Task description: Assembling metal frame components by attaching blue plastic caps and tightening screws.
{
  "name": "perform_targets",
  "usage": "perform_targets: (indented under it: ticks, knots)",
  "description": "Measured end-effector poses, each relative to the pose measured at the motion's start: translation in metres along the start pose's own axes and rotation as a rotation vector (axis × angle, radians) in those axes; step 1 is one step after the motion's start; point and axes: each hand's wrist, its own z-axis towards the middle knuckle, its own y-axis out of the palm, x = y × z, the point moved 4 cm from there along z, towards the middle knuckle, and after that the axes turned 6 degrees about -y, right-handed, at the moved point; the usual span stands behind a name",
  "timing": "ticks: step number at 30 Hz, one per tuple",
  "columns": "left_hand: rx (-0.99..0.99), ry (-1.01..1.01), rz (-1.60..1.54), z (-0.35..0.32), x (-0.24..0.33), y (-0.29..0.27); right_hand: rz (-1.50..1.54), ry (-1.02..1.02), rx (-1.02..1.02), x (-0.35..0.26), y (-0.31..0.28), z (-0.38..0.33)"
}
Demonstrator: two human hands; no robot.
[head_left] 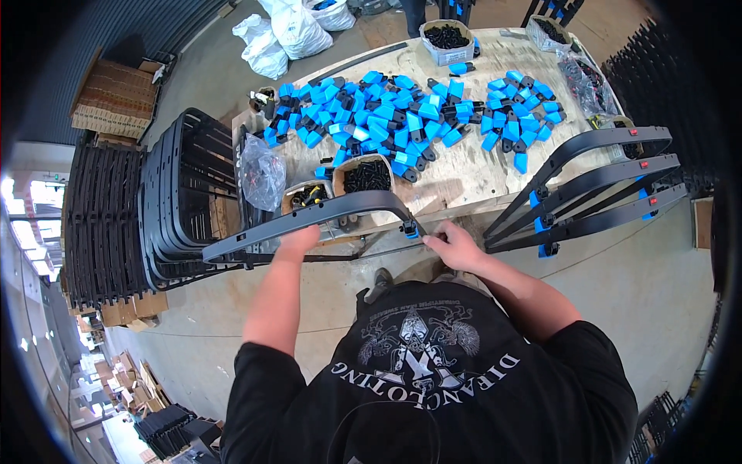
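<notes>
A curved black metal frame (309, 213) lies across in front of me, at the table's near edge. My left hand (300, 238) is closed around its lower side, with the fingertips hidden behind the bar. A small blue and black bracket (410, 230) sits at the frame's right bend. Just right of that bracket, my right hand (457, 247) is closed in a pinch, thumb against the fingers. What it pinches is too small to make out. Close behind the frame stand a box of black bolts or similar small parts (367, 176) and a box with a yellow and black tool (309, 195).
Blue and black plastic pieces (379, 116) lie heaped on the wooden table (456, 189). Several curved black frames with blue brackets (595, 193) lean at the right. More black frames (174, 201) stand stacked at the left, beside a clear plastic bag (261, 174). White sacks (290, 35) stand beyond.
</notes>
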Motion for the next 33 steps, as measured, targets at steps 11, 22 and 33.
perform_targets:
  ticks: [11,22,33]
  knots:
    - [-0.387,0.245,0.022,0.055,-0.054,0.053,-0.192,0.329,0.337,0.051,0.043,-0.086]
    - [-0.115,0.225,-0.685,0.004,-0.115,-0.021,0.596,0.475,0.433,-0.043,0.283,-0.097]
    - [-1.298,0.141,-1.394,-0.175,-0.166,-0.021,1.003,0.109,0.004,-0.182,0.391,-0.031]
